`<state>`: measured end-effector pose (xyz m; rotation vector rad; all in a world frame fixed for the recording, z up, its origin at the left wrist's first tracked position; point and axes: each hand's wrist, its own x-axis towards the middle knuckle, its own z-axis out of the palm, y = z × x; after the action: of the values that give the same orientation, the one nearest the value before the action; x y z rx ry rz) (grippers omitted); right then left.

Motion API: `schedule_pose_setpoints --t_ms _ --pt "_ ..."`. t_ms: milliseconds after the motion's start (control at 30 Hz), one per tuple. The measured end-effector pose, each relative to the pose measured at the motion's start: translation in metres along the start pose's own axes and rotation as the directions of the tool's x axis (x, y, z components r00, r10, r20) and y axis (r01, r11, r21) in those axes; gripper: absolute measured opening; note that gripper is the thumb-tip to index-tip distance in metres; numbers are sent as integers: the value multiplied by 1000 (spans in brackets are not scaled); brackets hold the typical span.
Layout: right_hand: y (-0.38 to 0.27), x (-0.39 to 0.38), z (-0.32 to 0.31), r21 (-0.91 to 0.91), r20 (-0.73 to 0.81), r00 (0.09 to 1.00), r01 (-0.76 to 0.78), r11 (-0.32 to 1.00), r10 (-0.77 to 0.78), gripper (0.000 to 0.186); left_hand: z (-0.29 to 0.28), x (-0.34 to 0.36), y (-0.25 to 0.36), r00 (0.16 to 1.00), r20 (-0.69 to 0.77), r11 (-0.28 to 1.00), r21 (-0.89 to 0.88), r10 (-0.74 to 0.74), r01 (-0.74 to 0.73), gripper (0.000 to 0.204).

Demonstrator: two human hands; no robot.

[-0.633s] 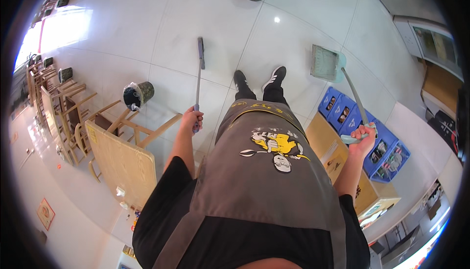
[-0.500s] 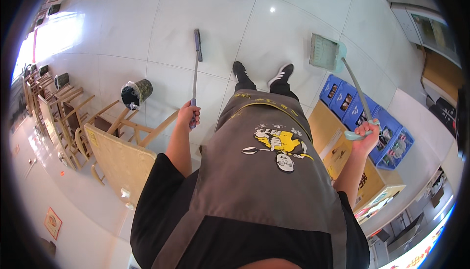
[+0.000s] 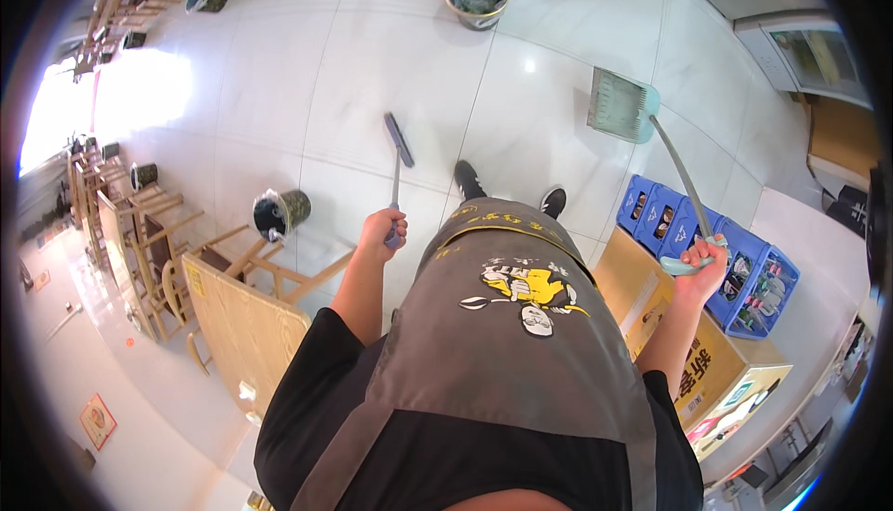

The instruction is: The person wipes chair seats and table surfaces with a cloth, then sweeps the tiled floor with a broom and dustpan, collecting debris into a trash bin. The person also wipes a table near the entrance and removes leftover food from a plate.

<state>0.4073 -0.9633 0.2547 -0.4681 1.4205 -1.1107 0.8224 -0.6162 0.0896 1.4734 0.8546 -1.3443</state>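
Note:
My left hand is closed round the grey handle of a broom, whose narrow dark head is at floor level ahead of me, left of my shoes. In my right hand is the pale green grip of a long-handled dustpan. Its ribbed pan is out at the front right, with the toothed edge beside the handle joint. I cannot tell whether the pan touches the floor. Both arms are held apart, and a grey apron covers my front.
Blue crates of bottles and a cardboard box line my right. On my left stand a wooden table and chairs, with a lined bin beyond. Another bin stands ahead. A glass-doored cabinet is at the far right.
I have moved forward; the bins, table and crates sit nearer in view. The broom has come closer to my feet and its head has tilted. Both hands keep their holds.

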Motion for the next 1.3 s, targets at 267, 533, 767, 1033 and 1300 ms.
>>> schedule_pose_setpoints --t_ms 267,533,767,1033,1300 --pt "-50 68 -52 97 56 996 -69 993 64 21 158 -52 1 970 225 996 -23 93 -90 12" --pt "-119 187 -62 -63 122 983 -127 990 134 33 336 -76 -42 909 398 987 -143 123 -71 21" --pt "-208 248 -40 -500 257 955 -1 866 150 34 499 -151 -49 677 697 939 13 237 -343 25" --pt "-309 342 32 -850 481 854 510 136 -197 35 688 -191 9 532 845 852 238 56 -467 39" --pt "-405 418 96 -842 539 804 522 -137 -251 34 883 -214 71 252 950 771 299 -184 -562 51"
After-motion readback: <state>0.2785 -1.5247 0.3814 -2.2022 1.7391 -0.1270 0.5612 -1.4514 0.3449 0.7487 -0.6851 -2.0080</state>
